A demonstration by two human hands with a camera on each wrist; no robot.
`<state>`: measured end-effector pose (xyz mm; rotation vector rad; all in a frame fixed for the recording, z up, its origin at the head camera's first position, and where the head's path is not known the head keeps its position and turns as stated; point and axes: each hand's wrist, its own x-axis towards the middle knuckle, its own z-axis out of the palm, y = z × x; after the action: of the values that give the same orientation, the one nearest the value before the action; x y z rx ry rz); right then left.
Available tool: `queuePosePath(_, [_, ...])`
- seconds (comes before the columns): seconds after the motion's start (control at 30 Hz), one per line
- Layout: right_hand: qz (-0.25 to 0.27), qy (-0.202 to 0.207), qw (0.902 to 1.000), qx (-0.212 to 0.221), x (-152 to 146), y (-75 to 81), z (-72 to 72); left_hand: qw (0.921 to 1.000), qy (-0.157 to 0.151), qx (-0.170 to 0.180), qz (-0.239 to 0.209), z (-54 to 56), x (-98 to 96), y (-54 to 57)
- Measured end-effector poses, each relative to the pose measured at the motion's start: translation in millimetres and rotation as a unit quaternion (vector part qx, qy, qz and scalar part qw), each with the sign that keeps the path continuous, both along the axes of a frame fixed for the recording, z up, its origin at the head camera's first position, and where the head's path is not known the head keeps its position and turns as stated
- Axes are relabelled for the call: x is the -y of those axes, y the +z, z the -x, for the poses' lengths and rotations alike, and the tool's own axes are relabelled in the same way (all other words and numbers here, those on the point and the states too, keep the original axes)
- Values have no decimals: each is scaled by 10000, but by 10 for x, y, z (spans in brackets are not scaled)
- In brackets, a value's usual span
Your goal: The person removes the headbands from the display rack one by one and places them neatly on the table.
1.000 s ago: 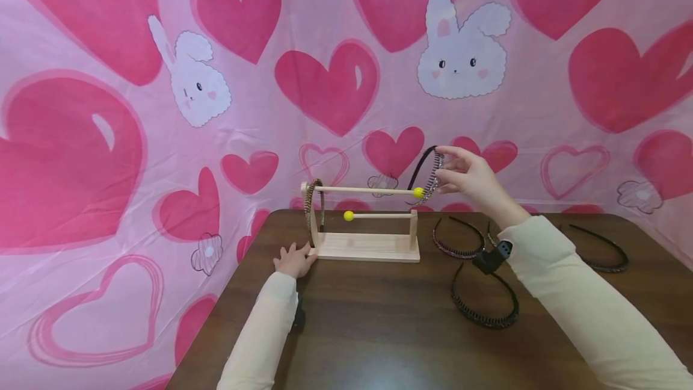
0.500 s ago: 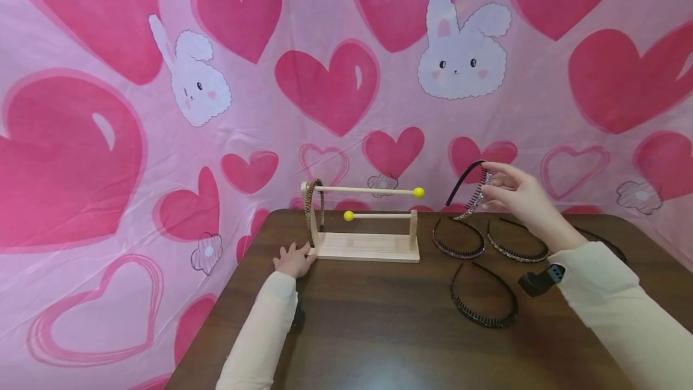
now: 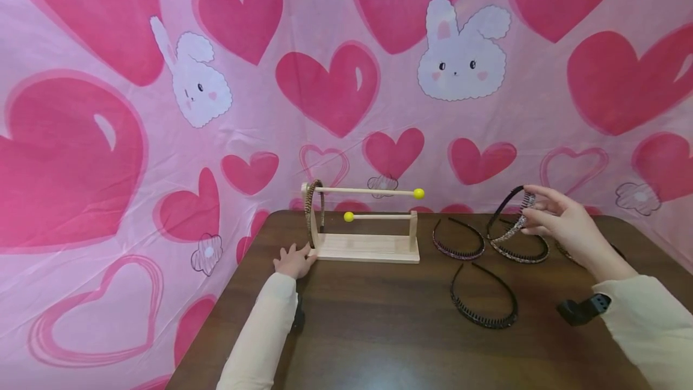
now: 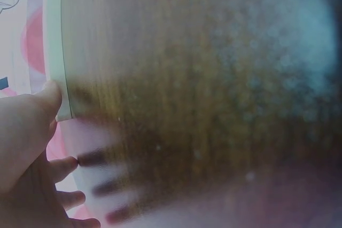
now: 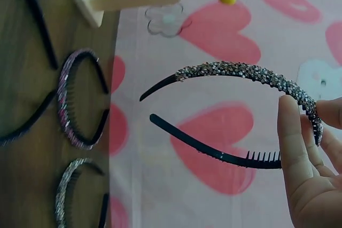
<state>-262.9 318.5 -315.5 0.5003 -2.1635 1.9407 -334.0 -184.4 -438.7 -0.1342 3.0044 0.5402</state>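
Note:
My right hand point(image 3: 565, 227) pinches a black toothed headband point(image 5: 230, 69) covered in silvery-pink glitter, between thumb and fingertips. It is held up over the right side of the table, above other headbands. My left hand point(image 3: 293, 261) lies with fingers spread at the left end of a wooden stand point(image 3: 365, 247); in the left wrist view its thumb point(image 4: 51, 97) touches the end of the base. The stand has two rods tipped with yellow balls. A brownish-gold headband point(image 3: 309, 209) hangs at the left end of the upper rod point(image 3: 368, 190).
On the brown table point(image 3: 373, 330), right of the stand, lie a pink-glitter headband point(image 3: 457, 254), a silvery headband point(image 3: 522, 257) and a dark headband point(image 3: 487, 321). Another point(image 3: 568, 253) is partly hidden behind my right hand. A pink heart-patterned cloth point(image 3: 330, 11) hangs behind.
My right hand has carried the glitter headband from the yellow ball of the upper rod rightward and down, over the table's right side. The left hand and stand have not moved.

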Motion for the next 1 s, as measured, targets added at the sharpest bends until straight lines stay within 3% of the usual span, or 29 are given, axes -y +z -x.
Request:
queuePosePath(0.2, [-208, -147, 9997, -39, -218, -156, -76, 10000, 10, -2, -29, -18, -9, 4])
queuePosePath(0.43, [-11, -64, 9999, 121, -417, -364, -148, 10000, 15, -46, -77, -40, -22, 31])
queuePosePath(0.7, [-765, -210, 9959, 430, -671, -601, -226, 9999, 20, -27, -126, -49, -23, 51])
queuePosePath(1.0, [-1986, -576, 9708, 1219, -969, -773, -405, 9999, 48, -19, -154, -34, -24, 85])
